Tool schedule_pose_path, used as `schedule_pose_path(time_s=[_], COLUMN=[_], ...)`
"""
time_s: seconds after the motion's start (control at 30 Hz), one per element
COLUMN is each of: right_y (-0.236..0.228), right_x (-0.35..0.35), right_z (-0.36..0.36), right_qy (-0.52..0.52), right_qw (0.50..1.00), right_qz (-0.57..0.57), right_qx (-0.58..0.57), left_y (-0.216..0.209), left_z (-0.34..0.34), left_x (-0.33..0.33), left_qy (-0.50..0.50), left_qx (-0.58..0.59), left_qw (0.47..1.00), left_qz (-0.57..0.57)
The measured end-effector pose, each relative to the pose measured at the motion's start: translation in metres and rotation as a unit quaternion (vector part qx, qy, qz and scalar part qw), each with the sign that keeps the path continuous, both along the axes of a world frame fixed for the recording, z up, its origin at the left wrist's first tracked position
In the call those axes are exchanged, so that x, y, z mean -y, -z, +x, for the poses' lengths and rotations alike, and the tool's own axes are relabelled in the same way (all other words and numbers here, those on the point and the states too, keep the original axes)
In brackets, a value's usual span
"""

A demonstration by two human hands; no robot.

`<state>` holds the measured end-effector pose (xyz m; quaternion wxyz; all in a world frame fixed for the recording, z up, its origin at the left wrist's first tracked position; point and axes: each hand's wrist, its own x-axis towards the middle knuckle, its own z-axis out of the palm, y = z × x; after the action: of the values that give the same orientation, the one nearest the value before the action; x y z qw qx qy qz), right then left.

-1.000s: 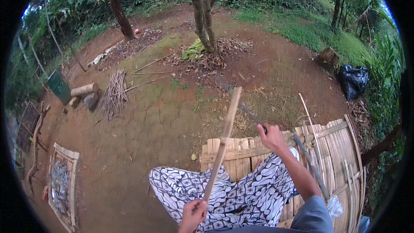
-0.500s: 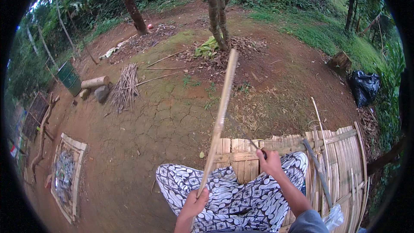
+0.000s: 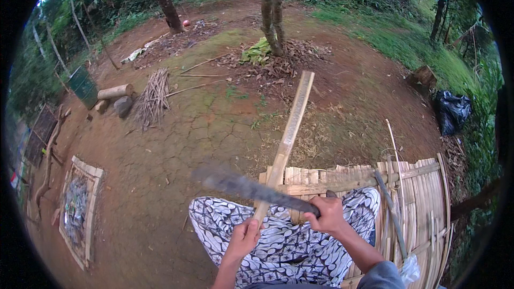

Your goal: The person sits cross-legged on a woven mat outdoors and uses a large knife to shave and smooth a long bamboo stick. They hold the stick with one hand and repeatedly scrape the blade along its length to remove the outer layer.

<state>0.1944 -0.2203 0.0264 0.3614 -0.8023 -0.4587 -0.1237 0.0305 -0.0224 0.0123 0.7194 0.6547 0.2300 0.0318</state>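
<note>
My left hand (image 3: 244, 239) grips the lower end of a long split bamboo strip (image 3: 292, 129), which slants up and away to the right. My right hand (image 3: 327, 215) is closed round the handle of a machete (image 3: 267, 195). Its dark blade points left and passes in front of the strip near its lower part; I cannot tell whether they touch. The blade's far end is blurred. Beneath both hands are my legs in black-and-white patterned cloth (image 3: 289, 267).
A slatted bamboo platform (image 3: 423, 192) is under me on the right, with a grey pole (image 3: 393, 211) and a clear plastic bag (image 3: 410, 270) on it. Ahead stand a tree (image 3: 271, 10) and a stick pile (image 3: 153, 96). A wood-framed bed (image 3: 96, 198) lies left.
The machete has swung across to the left, over the bamboo strip. The strip has turned to show its flat face and tilts further right, its far end lower in view.
</note>
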Motion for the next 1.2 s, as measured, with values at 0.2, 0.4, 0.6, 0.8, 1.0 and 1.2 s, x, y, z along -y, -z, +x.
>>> schedule_pose_path(time_s=[0.2, 0.4, 0.6, 0.8, 1.0, 1.2], right_y=[-0.005, 0.016, 0.015, 0.027, 0.035, 0.033], right_x=[-0.016, -0.005, -0.014, -0.015, -0.026, -0.043], right_z=[-0.018, 0.056, 0.016, 0.002, 0.016, -0.032], right_qy=[-0.076, 0.122, 0.035, -0.103, -0.057, -0.106], right_qw=[0.986, 0.98, 0.985, 0.956, 0.985, 0.984], right_qz=[-0.1, -0.106, -0.166, -0.26, -0.152, -0.137], right_qx=[0.112, -0.119, -0.031, 0.089, 0.055, 0.04], left_y=[0.037, 0.01, 0.041, 0.056, 0.036, 0.044], left_z=[-0.008, -0.028, -0.03, -0.034, -0.021, -0.008], left_x=[0.015, 0.009, 0.017, -0.002, -0.019, 0.007], left_qy=[0.003, -0.049, -0.01, -0.005, -0.078, -0.071], left_qx=[-0.002, -0.073, -0.073, -0.123, -0.031, 0.022], left_qw=[1.0, 0.976, 0.995, 0.984, 0.996, 0.997], left_qz=[0.027, -0.199, -0.068, 0.131, -0.045, 0.016])
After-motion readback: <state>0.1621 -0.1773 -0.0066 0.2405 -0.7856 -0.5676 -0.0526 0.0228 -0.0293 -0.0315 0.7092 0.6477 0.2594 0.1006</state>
